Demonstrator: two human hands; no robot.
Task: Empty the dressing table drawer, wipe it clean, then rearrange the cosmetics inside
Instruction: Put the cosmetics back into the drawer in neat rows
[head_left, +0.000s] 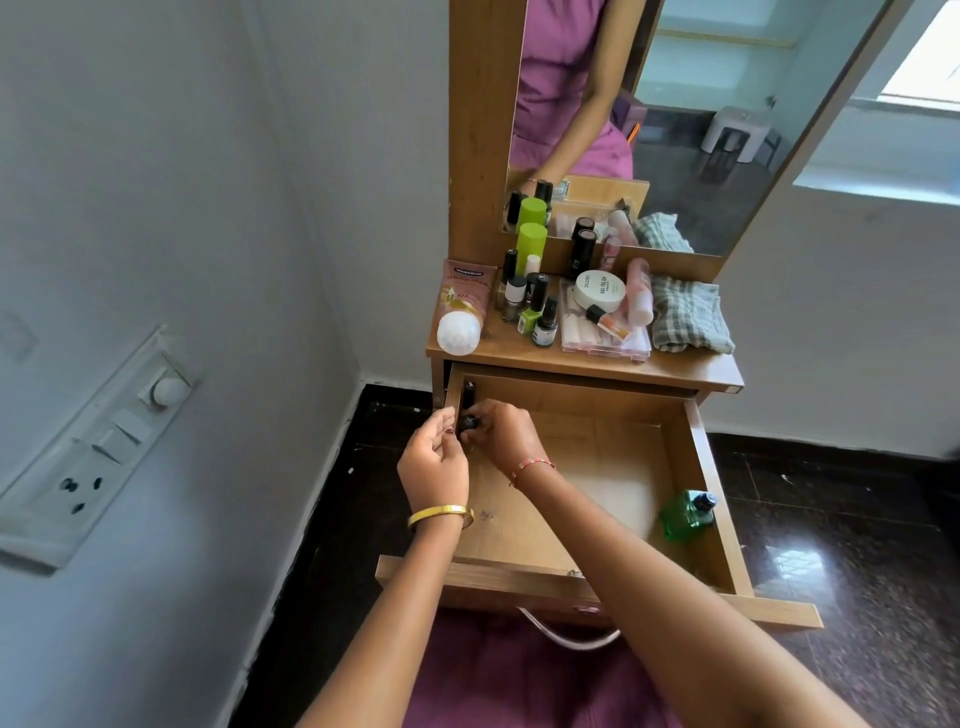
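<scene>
I see both forearms reaching forward into the pulled-out drawer (691, 467), the wrists bent so the hands meet at its far left corner. My left hand (434, 462), a gold bangle (440, 515) on its wrist, has its fingers curled in towards a small dark bottle (469, 422), pinching it from the left. My right hand (501, 434), with a thread bracelet (531, 468) at the wrist, curls its fingers over the same bottle from the right. Another dark bottle (469, 393) stands just behind, against the drawer's left wall. A green bottle (685, 515) lies near the drawer's right wall, towards the front. On the table top (675, 366), the remaining cosmetics crowd the left and middle, and a folded checked cloth (688, 321) sits at the right edge.
</scene>
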